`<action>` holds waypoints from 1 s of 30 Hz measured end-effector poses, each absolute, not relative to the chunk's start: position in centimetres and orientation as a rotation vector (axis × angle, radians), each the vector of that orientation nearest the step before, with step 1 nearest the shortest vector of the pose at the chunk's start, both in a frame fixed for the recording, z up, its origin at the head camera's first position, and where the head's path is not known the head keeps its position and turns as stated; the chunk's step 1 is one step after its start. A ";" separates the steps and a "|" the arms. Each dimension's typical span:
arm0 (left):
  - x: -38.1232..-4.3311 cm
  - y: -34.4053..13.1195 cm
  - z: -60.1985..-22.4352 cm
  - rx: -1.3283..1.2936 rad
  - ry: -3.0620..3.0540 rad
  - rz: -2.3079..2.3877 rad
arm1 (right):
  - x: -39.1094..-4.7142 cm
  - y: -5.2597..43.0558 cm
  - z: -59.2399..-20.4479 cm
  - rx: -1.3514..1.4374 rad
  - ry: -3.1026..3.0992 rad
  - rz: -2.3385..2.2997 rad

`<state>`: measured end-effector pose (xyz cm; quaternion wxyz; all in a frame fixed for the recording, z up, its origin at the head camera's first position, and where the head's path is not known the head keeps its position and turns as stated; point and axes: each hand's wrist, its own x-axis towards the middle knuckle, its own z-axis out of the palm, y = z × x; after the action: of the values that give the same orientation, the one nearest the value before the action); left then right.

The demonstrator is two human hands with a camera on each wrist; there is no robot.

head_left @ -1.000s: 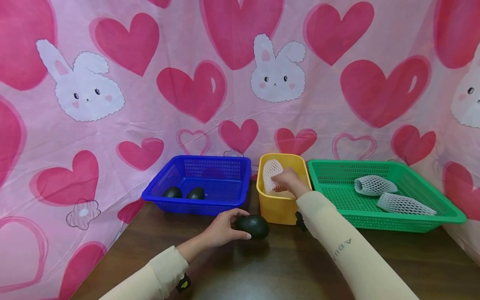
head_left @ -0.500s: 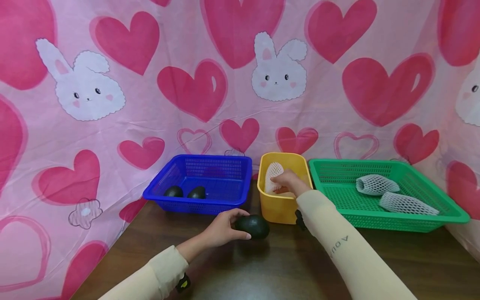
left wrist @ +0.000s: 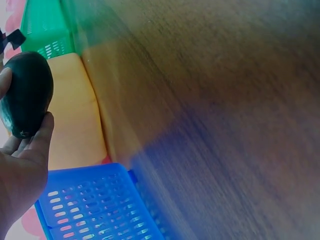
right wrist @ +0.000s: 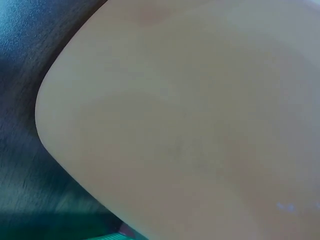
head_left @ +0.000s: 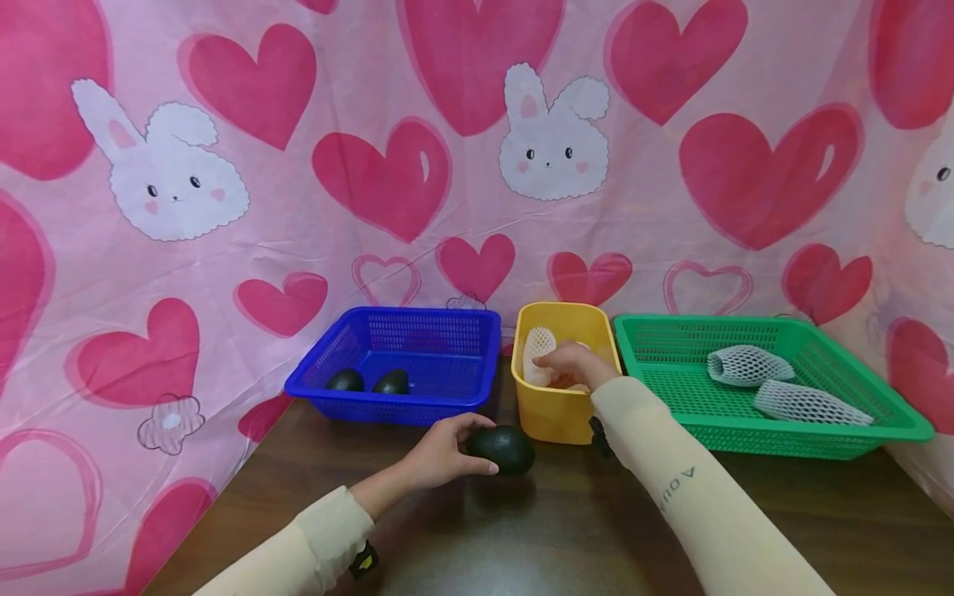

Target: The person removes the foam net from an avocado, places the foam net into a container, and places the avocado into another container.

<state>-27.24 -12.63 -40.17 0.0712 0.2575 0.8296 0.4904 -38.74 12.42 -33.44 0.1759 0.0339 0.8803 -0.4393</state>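
My left hand (head_left: 445, 454) grips a dark green avocado (head_left: 503, 450) just over the table, in front of the yellow bin (head_left: 564, 416). In the left wrist view, the thumb and fingers lie round the same avocado (left wrist: 28, 95). My right hand (head_left: 572, 364) reaches into the yellow bin, its thumb against a white foam net sleeve (head_left: 538, 348) that stands up inside; it appears to pinch it. The bin's wall hides most of those fingers. Up close, the yellow bin (right wrist: 175, 125) fills most of the right wrist view, where no fingers show.
Left of the bin stands a blue basket (head_left: 425, 408) with two avocados (head_left: 391, 382). A green basket (head_left: 760, 443) on the right contains two net-wrapped pieces (head_left: 748, 367). All stand on a brown wooden table (head_left: 462, 538) before a pink heart-patterned cloth (head_left: 477, 215).
The foam net sleeve has sunk a little lower in the yellow bin, and the right hand has shifted slightly there. The left hand and its avocado have stayed put.
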 end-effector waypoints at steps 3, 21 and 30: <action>-27.3 -12.7 -40.2 0.776 2.497 1.476 | -38.7 12.6 -33.4 0.072 2.512 -1.218; -27.2 -13.0 -39.5 0.823 2.517 1.516 | -37.6 13.8 -31.1 0.002 2.613 -1.234; -27.0 -13.5 -38.4 0.797 2.548 1.537 | -37.0 14.2 -30.3 -0.050 2.635 -1.366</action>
<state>-27.04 -13.50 -38.40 0.0304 0.2586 0.8268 0.4986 -36.99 14.19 -30.28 0.0866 -0.0167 0.8844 -0.4584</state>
